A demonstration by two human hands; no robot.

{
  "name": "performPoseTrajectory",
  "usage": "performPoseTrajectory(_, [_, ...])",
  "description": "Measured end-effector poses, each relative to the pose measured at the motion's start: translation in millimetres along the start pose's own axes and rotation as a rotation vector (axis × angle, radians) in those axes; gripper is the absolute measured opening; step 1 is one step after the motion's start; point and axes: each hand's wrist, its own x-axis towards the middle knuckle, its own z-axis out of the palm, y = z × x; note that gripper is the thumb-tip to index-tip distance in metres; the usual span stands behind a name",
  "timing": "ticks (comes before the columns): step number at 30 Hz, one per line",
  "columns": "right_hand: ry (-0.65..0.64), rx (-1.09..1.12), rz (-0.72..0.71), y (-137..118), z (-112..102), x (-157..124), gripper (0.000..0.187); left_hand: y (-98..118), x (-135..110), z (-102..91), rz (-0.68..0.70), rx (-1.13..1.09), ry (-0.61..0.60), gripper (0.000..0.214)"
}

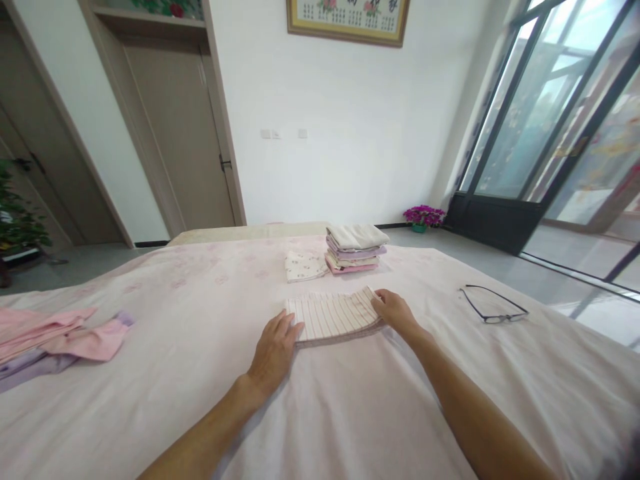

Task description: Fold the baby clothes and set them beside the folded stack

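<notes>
Folded striped cloth point(333, 317) lies ctr on sheet point(200, 340), L hand point(275, 347) at 9 o'clock edge, grip unclear, R hand point(397, 312) pinching 2 o'clock corner, w/ clothes stack point(356, 248) at 12, eyeglasses point(496, 319) 3, pink garments point(93, 340) 9.

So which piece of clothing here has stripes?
The striped piece between the left hand and right hand; the white piece beside the stack has a scattered print, and the pink clothes look plain.

The head camera looks forward and down across the sheet point(200, 360).
</notes>
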Motion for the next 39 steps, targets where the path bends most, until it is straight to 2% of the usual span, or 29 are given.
performPoseTrajectory(4, [0.037,-0.073,0.040,9,4,2,0.033,-2,-1,5.6,0.037,0.021,-0.051,0.052])
performPoseTrajectory(9, [0.003,-0.199,0.068,13,1,1,0.038,-5,-3,8.4,0.063,-0.018,-0.121,0.056])
performPoseTrajectory(18, [-0.019,-0.297,0.061,15,1,-7,0.042,0,-2,-2.5,0.014,-0.138,-0.219,0.057])
performPoseTrajectory(22, [-0.018,-0.349,0.054,10,-2,-10,0.040,-4,-1,-11.9,-0.005,-0.224,-0.287,0.048])
performPoseTrajectory(25, [0.052,-0.440,-0.017,2,-3,-14,0.036,-9,10,-21.1,-0.077,-0.328,-0.319,0.043])
performPoseTrajectory(28, [0.129,-0.492,-0.191,-12,5,-19,0.040,-8,31,-22.9,-0.105,-0.341,-0.265,0.050])
performPoseTrajectory(31, [0.027,-0.482,-0.432,-22,23,-25,0.048,-2,49,-11.8,-0.029,-0.282,-0.259,0.053])
performPoseTrajectory(33, [-0.075,-0.490,-0.533,-23,34,-27,0.052,3,53,0.3,0.010,-0.236,-0.296,0.054])
performPoseTrajectory(36, [-0.141,-0.492,-0.541,-15,41,-25,0.056,7,49,15.9,0.013,-0.170,-0.338,0.055])
performPoseTrajectory(39, [-0.145,-0.494,-0.494,-6,41,-18,0.057,1,40,20.8,-0.016,-0.162,-0.362,0.057])
